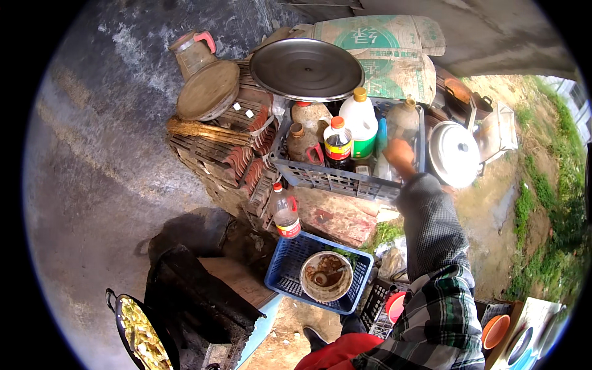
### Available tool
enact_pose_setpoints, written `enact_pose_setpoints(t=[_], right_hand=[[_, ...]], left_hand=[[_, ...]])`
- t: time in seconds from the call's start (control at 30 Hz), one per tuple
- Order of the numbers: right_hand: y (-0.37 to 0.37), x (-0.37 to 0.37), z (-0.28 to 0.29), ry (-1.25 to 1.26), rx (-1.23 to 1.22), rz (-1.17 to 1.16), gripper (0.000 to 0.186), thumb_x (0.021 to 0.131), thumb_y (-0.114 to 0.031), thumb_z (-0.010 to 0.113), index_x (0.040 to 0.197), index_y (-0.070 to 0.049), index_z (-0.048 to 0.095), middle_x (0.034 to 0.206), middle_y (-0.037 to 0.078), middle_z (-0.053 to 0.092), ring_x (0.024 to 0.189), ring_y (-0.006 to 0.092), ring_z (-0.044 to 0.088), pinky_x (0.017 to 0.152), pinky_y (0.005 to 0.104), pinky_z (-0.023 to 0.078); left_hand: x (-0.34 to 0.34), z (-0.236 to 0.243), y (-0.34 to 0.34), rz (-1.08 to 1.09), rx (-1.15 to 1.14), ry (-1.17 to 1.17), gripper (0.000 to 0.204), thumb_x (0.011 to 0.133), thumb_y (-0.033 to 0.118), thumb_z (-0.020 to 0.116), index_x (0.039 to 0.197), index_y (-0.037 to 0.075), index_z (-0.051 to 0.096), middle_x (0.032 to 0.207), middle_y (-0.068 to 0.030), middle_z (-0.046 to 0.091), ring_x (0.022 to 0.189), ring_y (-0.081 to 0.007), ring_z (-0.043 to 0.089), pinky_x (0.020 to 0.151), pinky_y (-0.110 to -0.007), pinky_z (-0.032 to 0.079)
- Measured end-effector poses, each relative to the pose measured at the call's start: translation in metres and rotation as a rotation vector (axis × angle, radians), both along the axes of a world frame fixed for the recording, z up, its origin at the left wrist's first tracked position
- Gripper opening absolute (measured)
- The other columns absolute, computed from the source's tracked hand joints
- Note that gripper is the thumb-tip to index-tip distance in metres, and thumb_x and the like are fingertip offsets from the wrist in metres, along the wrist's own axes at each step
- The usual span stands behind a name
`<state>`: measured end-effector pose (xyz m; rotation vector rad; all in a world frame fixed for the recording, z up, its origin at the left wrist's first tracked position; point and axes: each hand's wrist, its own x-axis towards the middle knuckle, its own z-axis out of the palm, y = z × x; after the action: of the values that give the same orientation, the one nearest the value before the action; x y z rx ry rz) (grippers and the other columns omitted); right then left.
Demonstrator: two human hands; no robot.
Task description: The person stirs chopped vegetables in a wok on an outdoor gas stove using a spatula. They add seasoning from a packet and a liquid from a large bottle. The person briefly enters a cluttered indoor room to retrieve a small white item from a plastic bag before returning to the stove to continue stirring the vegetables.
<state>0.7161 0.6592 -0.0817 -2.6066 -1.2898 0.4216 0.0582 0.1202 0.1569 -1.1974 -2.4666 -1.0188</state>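
Observation:
My right hand point(399, 154) reaches over the right part of a dark plastic crate point(336, 184). Its fingers look curled; what they hold, if anything, I cannot make out. Around it stand a large clear bottle point(404, 120), a blue-green upright item point(382, 137) and a pale translucent item point(383, 169). Further left in the crate are a white jug point(358, 120) with a gold cap and green label, a dark sauce bottle point(338, 143) with a red cap, and a brownish jar point(302, 145). My left hand is out of view.
A blue basket point(277, 279) holds a bowl point(306, 285) of brown sauce. Beside it stands a red-capped bottle point(285, 213). A wok point(143, 333) of food sits lower left by a blackened stove point(185, 302). A white lidded pot point(454, 154) stands right; a round metal lid point(307, 69) lies behind.

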Motion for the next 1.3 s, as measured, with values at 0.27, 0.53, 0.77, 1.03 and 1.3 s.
enact_pose_setpoints(t=[0.27, 0.53, 0.77, 1.03, 1.3], right_hand=[[0.002, 0.005, 0.007, -0.1, 0.026, 0.019, 0.027, 0.077, -0.019, 0.051, 0.096, -0.006, 0.066, 0.104, 0.016, 0.062, 0.101, 0.0304, 0.058, 0.084, 0.0381, 0.047], [0.019, -0.004, -0.026, -0.102, 0.088, 0.014, 0.025, 0.079, -0.022, 0.05, 0.088, -0.004, 0.065, 0.097, 0.017, 0.063, 0.091, 0.033, 0.061, 0.077, 0.0396, 0.05], [0.008, -0.001, -0.003, -0.038, 0.433, -0.001, 0.021, 0.077, -0.022, 0.053, 0.082, -0.004, 0.061, 0.083, 0.022, 0.062, 0.08, 0.04, 0.06, 0.071, 0.0462, 0.048], [-0.05, 0.01, 0.024, 0.012, 0.27, 0.171, 0.019, 0.071, -0.021, 0.058, 0.081, -0.005, 0.063, 0.084, 0.021, 0.062, 0.083, 0.0378, 0.06, 0.076, 0.0413, 0.048], [-0.118, -0.089, 0.128, 0.802, 0.706, 0.499, 0.035, 0.091, -0.034, 0.05, 0.074, -0.005, 0.059, 0.048, -0.005, 0.04, 0.042, 0.0018, 0.031, 0.04, 0.0187, 0.022]], left_hand=[[0.021, 0.011, 0.032, 0.145, 0.147, -0.164, 0.031, 0.086, 0.033, 0.054, 0.077, 0.004, 0.055, 0.064, -0.0037, 0.05, 0.058, -0.0143, 0.044, 0.053, -0.027, 0.037], [0.003, 0.005, 0.009, 0.038, -0.032, 0.087, 0.027, 0.087, 0.031, 0.054, 0.08, 0.006, 0.055, 0.063, -0.002, 0.049, 0.055, -0.0118, 0.043, 0.052, -0.025, 0.037], [0.0, -0.002, 0.03, 0.029, -0.022, 0.011, 0.022, 0.088, 0.029, 0.054, 0.083, 0.007, 0.056, 0.064, -0.0014, 0.05, 0.052, -0.0095, 0.044, 0.05, -0.023, 0.038], [-0.008, -0.016, -0.022, 0.111, 0.222, -0.385, 0.017, 0.089, 0.026, 0.053, 0.087, 0.009, 0.056, 0.064, -0.0007, 0.052, 0.049, -0.0068, 0.044, 0.047, -0.021, 0.038], [0.02, -0.003, -0.022, 0.198, 0.592, -0.634, 0.026, 0.089, 0.027, 0.054, 0.072, 0.007, 0.055, 0.06, -0.0002, 0.052, 0.049, -0.0072, 0.045, 0.047, -0.022, 0.039]])
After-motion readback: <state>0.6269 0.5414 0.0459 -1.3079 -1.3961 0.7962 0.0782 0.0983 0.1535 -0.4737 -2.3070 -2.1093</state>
